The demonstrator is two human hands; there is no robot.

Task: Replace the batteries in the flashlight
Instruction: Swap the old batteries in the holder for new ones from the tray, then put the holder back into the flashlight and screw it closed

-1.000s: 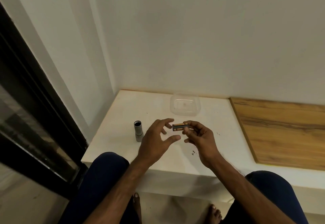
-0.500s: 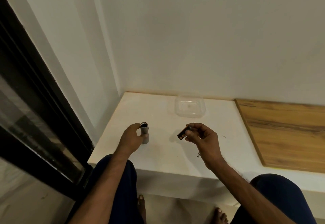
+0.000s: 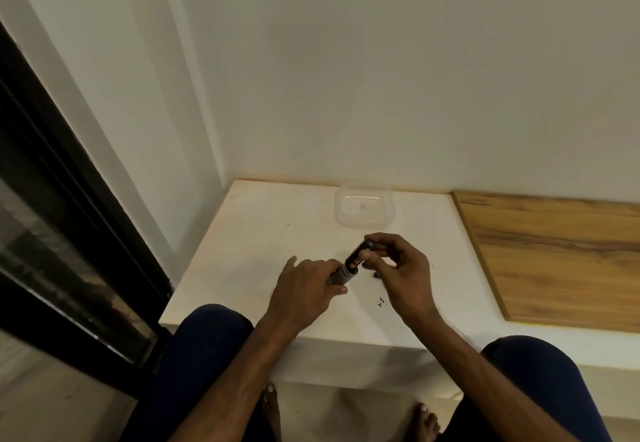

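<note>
Left hand (image 3: 304,289) now grips lifted grey cylindrical flashlight tube (image 3: 340,274); right hand (image 3: 403,270) pinches black battery holder (image 3: 356,257) at its mouth; reloading begun.

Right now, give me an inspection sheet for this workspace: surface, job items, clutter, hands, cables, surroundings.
Surface: white ledge against the wall; wooden panel on its right.
Job's things: flashlight body, tilted, above the ledge; battery pack, lower end at the body's open mouth, depth unclear.
Clutter: clear plastic container at the back; dark specks; small dark piece by the right hand, unidentifiable.
Hands: left hand grips the flashlight body; right hand pinches the battery pack.
Cables: nothing seen.
Surroundings: white wall; dark window frame at left; knees and bare feet below.
</note>
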